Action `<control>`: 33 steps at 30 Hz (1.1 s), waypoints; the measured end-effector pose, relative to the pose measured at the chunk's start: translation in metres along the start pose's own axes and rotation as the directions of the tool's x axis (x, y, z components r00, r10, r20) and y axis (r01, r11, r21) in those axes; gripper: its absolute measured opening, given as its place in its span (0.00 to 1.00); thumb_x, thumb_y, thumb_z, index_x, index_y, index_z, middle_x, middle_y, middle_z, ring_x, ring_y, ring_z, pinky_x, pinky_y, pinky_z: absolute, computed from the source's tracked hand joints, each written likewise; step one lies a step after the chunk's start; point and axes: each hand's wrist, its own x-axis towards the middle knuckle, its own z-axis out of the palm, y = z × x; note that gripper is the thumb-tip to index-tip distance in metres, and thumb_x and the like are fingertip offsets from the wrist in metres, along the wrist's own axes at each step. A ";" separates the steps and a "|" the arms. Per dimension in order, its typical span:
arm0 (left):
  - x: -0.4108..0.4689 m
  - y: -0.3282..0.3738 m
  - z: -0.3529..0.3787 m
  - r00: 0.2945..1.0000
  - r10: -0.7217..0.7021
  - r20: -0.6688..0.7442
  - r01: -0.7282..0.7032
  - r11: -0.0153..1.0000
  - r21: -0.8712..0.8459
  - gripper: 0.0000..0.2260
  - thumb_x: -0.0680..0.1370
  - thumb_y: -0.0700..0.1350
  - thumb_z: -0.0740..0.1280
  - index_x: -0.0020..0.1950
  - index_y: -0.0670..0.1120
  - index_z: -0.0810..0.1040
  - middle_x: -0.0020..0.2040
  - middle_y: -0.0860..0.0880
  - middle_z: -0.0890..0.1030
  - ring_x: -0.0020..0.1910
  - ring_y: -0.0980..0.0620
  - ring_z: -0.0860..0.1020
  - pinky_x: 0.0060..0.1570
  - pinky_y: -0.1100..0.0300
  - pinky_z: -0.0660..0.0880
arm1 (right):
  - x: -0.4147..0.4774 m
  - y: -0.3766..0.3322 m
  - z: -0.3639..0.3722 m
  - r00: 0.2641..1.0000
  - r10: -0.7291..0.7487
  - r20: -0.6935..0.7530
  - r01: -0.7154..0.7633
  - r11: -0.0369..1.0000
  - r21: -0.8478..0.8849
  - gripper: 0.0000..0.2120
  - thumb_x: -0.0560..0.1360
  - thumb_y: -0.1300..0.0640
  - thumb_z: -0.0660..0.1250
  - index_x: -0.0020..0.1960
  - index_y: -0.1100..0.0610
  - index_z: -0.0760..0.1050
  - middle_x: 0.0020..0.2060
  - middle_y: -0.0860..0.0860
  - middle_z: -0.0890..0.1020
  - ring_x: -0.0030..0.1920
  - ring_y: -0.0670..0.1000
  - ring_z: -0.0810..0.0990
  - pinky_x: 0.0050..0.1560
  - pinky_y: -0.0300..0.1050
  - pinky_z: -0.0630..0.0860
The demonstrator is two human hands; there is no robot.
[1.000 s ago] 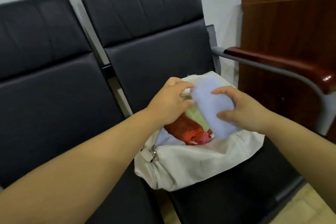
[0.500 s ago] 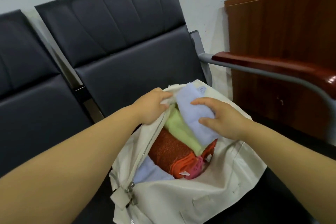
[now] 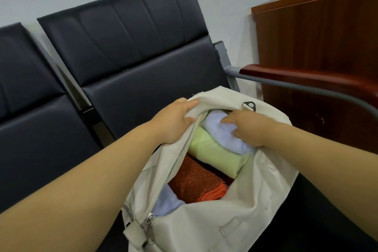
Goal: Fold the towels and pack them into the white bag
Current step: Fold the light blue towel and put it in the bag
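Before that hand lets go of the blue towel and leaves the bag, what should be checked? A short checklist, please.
1. White bag mouth held open by the left hand: ok.
2. Top blue towel inside the bag, gripped by the right hand: ok.
3. Top blue towel neatly folded: cannot tell, the hand covers part of it.
4. Green towel and orange towel lying folded beside it: ok.
5. Zipper open along the rim: ok.

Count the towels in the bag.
4 in the bag: blue towel under the right hand, green towel beside it, rust towel next, second blue towel by the zipper. More may lie underneath.
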 end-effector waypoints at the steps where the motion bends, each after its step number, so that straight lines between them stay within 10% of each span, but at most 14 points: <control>1: 0.000 0.000 0.000 1.000 -0.008 -0.016 0.007 1.000 -0.015 0.26 0.85 0.47 0.62 0.82 0.53 0.59 0.58 0.55 0.69 0.59 0.54 0.71 0.58 0.62 0.66 | 0.003 -0.002 0.003 0.998 0.007 -0.061 -0.010 0.999 -0.039 0.32 0.78 0.53 0.69 0.78 0.44 0.61 0.72 0.50 0.69 0.68 0.54 0.73 0.65 0.51 0.74; 10: -0.003 -0.001 0.000 0.999 -0.034 -0.036 0.032 0.999 -0.033 0.26 0.85 0.47 0.61 0.82 0.54 0.58 0.58 0.55 0.69 0.58 0.53 0.72 0.56 0.62 0.66 | -0.034 -0.041 0.013 0.828 0.002 -0.561 -0.039 0.998 -0.054 0.16 0.65 0.60 0.77 0.52 0.55 0.82 0.49 0.55 0.79 0.47 0.60 0.79 0.49 0.52 0.77; 14: -0.007 0.001 0.001 0.999 -0.033 -0.033 0.033 0.999 -0.008 0.26 0.85 0.47 0.61 0.82 0.54 0.58 0.56 0.55 0.69 0.55 0.53 0.73 0.54 0.60 0.69 | -0.049 -0.065 0.036 0.942 -0.004 -0.335 0.036 0.995 0.089 0.13 0.81 0.50 0.61 0.62 0.52 0.79 0.55 0.53 0.81 0.55 0.57 0.79 0.55 0.51 0.73; 21: -0.012 0.008 0.004 1.000 -0.001 0.015 0.000 0.998 0.057 0.26 0.85 0.47 0.60 0.82 0.53 0.58 0.56 0.55 0.68 0.55 0.53 0.72 0.57 0.58 0.71 | -0.039 -0.030 0.034 0.960 0.022 -0.281 -0.029 0.999 -0.019 0.21 0.77 0.53 0.49 0.59 0.50 0.79 0.54 0.50 0.82 0.53 0.56 0.80 0.54 0.49 0.74; 26: -0.013 0.012 0.009 1.000 -0.004 0.028 0.002 0.997 0.072 0.26 0.85 0.47 0.60 0.82 0.53 0.57 0.57 0.55 0.68 0.56 0.52 0.72 0.59 0.56 0.72 | -0.040 -0.026 0.026 0.933 0.026 -0.358 0.029 0.989 0.147 0.17 0.79 0.53 0.68 0.67 0.51 0.78 0.53 0.53 0.84 0.52 0.56 0.83 0.52 0.49 0.77; 30: -0.012 0.015 0.007 0.999 -0.013 0.035 0.010 0.997 0.080 0.26 0.85 0.47 0.60 0.82 0.53 0.57 0.58 0.55 0.67 0.56 0.52 0.72 0.59 0.55 0.72 | -0.036 -0.005 0.033 0.941 -0.051 -0.336 0.074 0.996 0.058 0.26 0.50 0.59 0.85 0.47 0.55 0.85 0.38 0.50 0.85 0.37 0.51 0.85 0.38 0.40 0.80; 33: -0.010 0.014 0.007 0.999 -0.007 0.045 0.003 0.996 0.094 0.25 0.85 0.47 0.60 0.82 0.53 0.58 0.57 0.55 0.67 0.55 0.52 0.72 0.57 0.56 0.72 | -0.044 -0.008 0.036 0.939 -0.045 -0.342 0.079 0.993 0.085 0.17 0.75 0.55 0.74 0.63 0.52 0.80 0.50 0.55 0.85 0.49 0.56 0.83 0.48 0.46 0.75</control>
